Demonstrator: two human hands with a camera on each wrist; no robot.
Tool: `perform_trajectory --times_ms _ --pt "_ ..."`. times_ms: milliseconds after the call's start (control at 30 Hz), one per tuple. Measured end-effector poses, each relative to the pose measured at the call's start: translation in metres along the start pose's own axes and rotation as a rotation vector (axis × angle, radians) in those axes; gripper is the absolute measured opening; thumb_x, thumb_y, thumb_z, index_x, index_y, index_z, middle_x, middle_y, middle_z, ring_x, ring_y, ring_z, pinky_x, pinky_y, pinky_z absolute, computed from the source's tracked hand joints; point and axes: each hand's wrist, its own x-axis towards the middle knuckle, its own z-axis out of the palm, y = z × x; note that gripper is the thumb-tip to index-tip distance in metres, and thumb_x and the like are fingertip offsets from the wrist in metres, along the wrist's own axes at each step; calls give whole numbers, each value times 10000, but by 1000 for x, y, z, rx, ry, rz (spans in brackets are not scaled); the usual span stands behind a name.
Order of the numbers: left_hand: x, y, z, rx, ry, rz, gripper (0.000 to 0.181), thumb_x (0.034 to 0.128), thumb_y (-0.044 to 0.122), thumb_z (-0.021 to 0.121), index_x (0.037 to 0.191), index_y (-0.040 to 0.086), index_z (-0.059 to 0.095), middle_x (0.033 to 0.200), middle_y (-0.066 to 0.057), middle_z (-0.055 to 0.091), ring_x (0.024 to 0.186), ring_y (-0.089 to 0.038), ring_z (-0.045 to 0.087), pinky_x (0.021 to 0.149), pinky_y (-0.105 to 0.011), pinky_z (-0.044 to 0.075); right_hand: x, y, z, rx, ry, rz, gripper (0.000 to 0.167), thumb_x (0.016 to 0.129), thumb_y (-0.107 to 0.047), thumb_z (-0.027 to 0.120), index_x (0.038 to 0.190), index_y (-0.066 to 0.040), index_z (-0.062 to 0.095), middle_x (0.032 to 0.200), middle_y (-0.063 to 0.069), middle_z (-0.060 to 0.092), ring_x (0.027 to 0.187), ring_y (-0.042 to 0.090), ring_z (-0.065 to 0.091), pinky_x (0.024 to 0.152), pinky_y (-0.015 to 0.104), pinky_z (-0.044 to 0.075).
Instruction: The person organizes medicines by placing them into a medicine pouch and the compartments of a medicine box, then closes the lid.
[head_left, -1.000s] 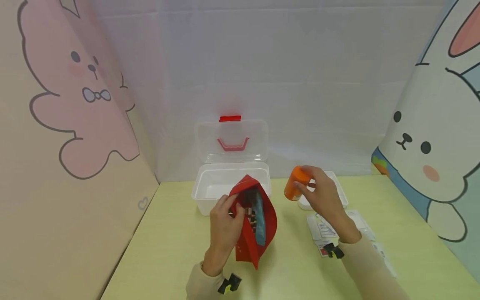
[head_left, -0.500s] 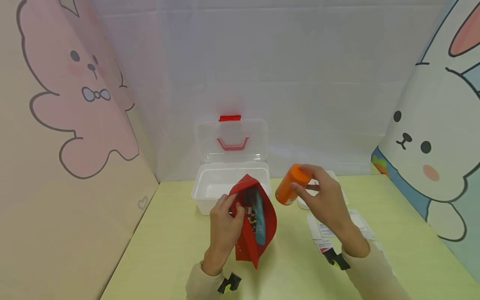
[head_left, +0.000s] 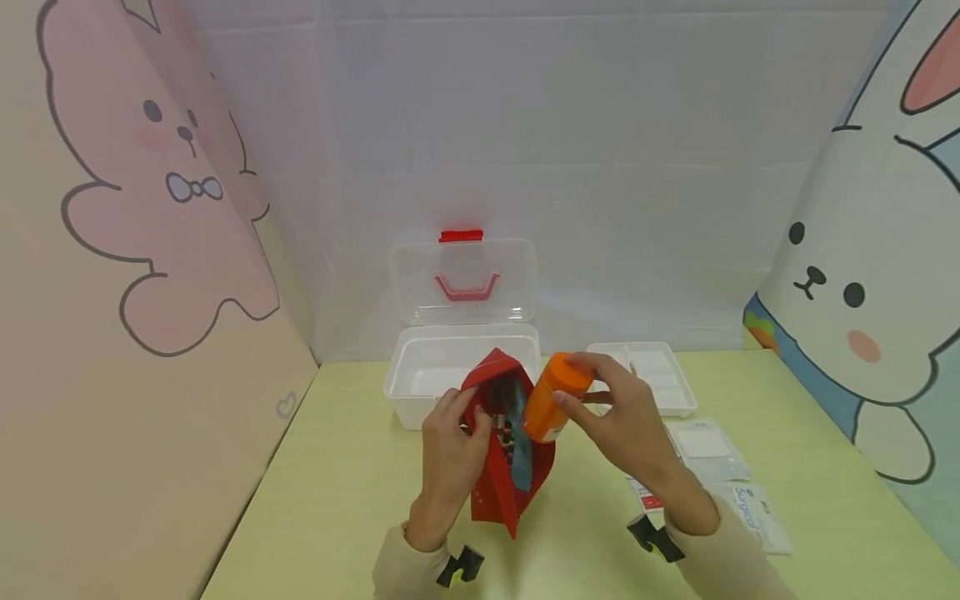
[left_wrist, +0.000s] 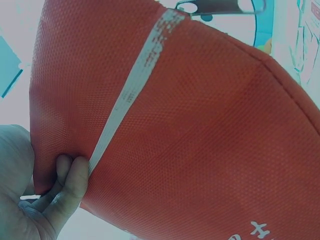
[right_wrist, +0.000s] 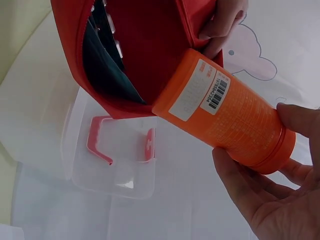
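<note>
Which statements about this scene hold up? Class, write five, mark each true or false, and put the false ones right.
1. The left hand grips a red fabric pouch. True.
2. The pouch is closed. False: it gapes open.
3. The right hand holds an orange cylindrical plastic bottle. True.
4. The white rectangular plastic box behind the pouch is shut. False: its clear plastic lid stands raised.
5. A printed barcode shows on the bottle. True.
</note>
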Motion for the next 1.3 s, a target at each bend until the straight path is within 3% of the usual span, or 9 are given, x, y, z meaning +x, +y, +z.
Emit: perform_trajectory --times_ms 200,400,667,933,1100,1300 --pt "-2 4 0 0 -20 -11 214 841 -13 646 1041 9 718 795 -69 611 640 -124 524 516 -168 471 -5 0 16 53 -55 9 431 829 -137 777 1221 -65 613 1164 74 679 979 215 683 690 298 597" --pt "-3 6 1 -2 -26 11 200 838 -8 652 1026 22 714 776 -57 585 631 -108 496 509 -164 459 -8 1 29 55 -115 67 437 864 -206 751 1261 -100 601 1160 68 685 993 218 675 708 298 597" --pt "-4 8 3 -28 -66 20 228 844 -1 652 1065 15 706 845 -68 628 655 -113 540 537 -167 492 -10 3 42 83 -143 112 429 866 -227 748 1257 -128 606 1150 46 685 971 196 674 712 200 566" --pt "-4 9 3 0 -97 93 236 839 5 661 1072 -2 702 877 -69 638 677 -113 538 563 -161 486 -11 2 58 114 -117 182 372 857 -294 755 1182 -151 644 1049 26 716 933 222 708 675 174 555" --pt "-5 7 5 16 -107 141 244 836 4 666 1077 -13 701 892 -83 649 680 -121 537 559 -156 475 -12 2 66 70 -100 246 343 853 -322 754 1156 -187 671 1018 -11 729 876 175 709 706 220 565" --pt "-5 8 7 0 -96 174 245 817 -5 669 1060 -18 705 887 -79 655 700 -127 552 588 -176 492 -15 0 71 47 -132 276 332 856 -193 756 1169 -152 652 977 -6 730 827 132 673 703 206 549"
